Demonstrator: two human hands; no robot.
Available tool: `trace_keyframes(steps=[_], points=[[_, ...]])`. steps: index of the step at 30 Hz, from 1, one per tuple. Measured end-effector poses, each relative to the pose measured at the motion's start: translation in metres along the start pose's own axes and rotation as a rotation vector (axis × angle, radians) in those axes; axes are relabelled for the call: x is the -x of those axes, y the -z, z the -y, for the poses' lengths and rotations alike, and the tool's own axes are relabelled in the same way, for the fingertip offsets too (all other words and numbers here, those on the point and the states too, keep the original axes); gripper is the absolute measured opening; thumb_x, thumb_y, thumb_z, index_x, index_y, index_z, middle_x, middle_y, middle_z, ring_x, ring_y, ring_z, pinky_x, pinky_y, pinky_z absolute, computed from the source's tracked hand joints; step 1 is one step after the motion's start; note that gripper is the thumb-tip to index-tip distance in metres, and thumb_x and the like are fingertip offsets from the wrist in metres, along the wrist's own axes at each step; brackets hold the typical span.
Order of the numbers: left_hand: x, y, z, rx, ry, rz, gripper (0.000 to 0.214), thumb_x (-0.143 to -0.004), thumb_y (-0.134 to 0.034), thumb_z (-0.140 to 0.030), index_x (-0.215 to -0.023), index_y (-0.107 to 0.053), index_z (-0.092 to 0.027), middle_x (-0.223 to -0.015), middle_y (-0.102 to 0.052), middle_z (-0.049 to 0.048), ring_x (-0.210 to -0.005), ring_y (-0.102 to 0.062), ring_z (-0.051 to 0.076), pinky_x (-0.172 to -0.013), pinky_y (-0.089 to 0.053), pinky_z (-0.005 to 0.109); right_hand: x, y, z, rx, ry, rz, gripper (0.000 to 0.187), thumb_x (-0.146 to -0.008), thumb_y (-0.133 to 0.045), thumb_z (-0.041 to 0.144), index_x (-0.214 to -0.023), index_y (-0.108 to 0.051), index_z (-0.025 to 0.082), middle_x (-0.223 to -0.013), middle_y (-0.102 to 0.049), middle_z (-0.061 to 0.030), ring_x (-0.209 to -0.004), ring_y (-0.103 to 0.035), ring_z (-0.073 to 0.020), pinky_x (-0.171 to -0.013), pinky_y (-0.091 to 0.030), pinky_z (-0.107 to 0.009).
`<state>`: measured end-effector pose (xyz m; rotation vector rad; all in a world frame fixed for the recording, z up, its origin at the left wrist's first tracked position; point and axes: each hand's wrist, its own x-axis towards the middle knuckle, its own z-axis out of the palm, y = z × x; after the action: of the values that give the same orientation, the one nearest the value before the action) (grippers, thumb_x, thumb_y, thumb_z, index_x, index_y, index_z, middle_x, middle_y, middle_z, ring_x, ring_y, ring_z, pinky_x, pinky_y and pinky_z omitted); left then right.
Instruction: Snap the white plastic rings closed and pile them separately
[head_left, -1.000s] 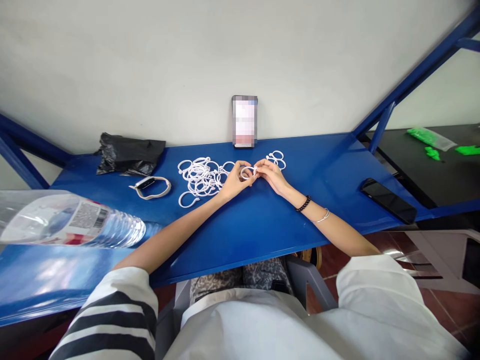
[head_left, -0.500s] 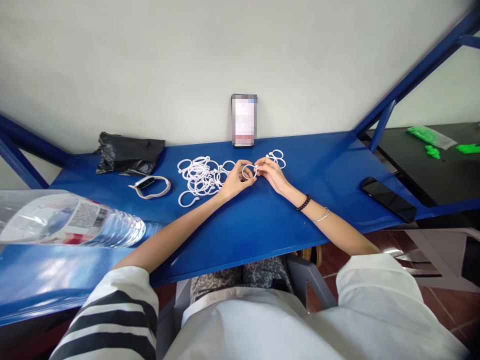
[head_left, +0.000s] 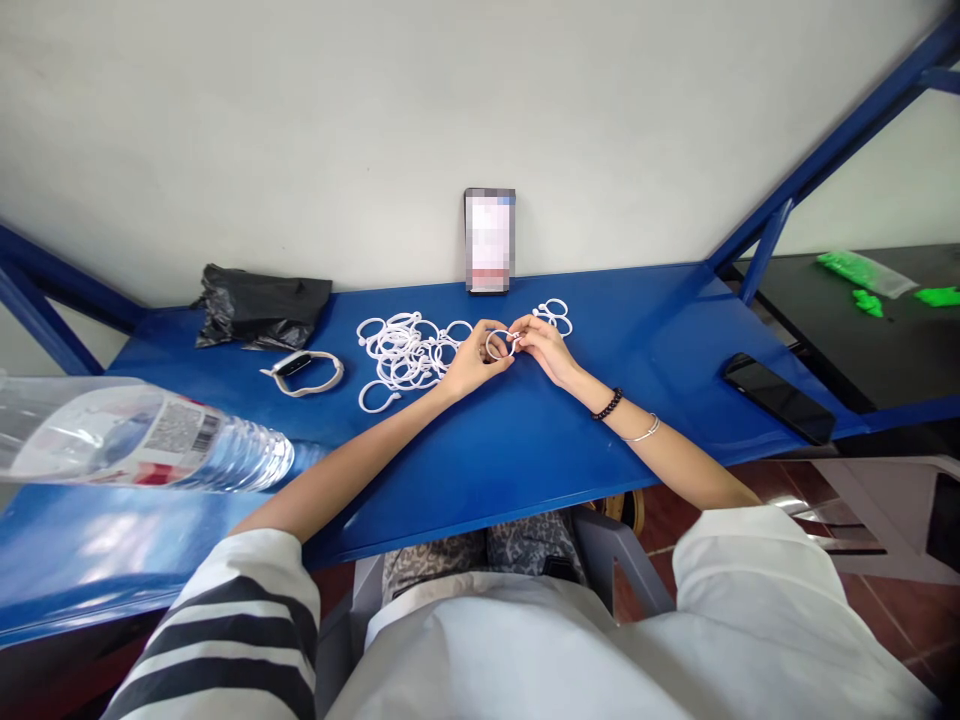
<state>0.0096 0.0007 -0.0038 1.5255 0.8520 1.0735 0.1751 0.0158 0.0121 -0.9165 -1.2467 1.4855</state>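
Between my two hands, above the blue table (head_left: 480, 450), is a thin white plastic ring (head_left: 490, 352) that looks like a curtain ring. Thumb and fingers of my left hand (head_left: 472, 365) grip its left side. My right hand (head_left: 545, 345) pinches the ring's right end, where a small knob or clasp shows; the fingertips partly cover it. A heap of similar white rings (head_left: 405, 352) lies just left of my left hand. Beyond my right hand lie a few more white rings (head_left: 556, 312), close together.
A phone (head_left: 490, 245) leans upright on the wall. To the left are a black plastic bag (head_left: 262, 308), a watch (head_left: 304, 372) and a large clear bottle (head_left: 165, 440). Another phone (head_left: 778, 398) lies at the right edge. Green pieces (head_left: 868, 302) sit on a black table (head_left: 810, 340).
Both hands stay almost in place, still holding the same ring at its two sides. The whole view has shifted very slightly; the rings on the table look unchanged.
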Motion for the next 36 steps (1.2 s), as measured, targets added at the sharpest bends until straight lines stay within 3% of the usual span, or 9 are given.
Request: trace_keyframes(steps=[24, 36], points=[[0.0005, -0.0007, -0.0013, -0.006, -0.02, 0.005, 0.046, -0.069, -0.076, -0.025, -0.106, -0.05, -0.02, -0.075, -0.056, -0.0045, -0.064, -0.054, 0.009, -0.065, -0.045, 0.023, 0.0001, -0.0012, 0.0011, 0.014, -0.017, -0.031, 0.008, -0.06, -0.06, 0.022, -0.067, -0.062, 0.019, -0.07, -0.058, 0.0023, -0.066, -0.05, -0.0113, -0.068, -0.044, -0.027], [0.0019, -0.0021, -0.0049, -0.051, 0.043, -0.047, 0.047, -0.075, -0.074, -0.039, -0.113, -0.061, -0.016, -0.082, -0.067, 0.0029, -0.063, -0.059, 0.011, -0.058, -0.045, 0.023, 0.002, 0.0011, -0.0002, 0.061, 0.101, 0.017, 0.014, -0.072, -0.066, 0.029, -0.084, -0.066, 0.022, -0.079, -0.061, 0.0016, -0.068, -0.052, -0.0115, -0.068, -0.045, -0.027]])
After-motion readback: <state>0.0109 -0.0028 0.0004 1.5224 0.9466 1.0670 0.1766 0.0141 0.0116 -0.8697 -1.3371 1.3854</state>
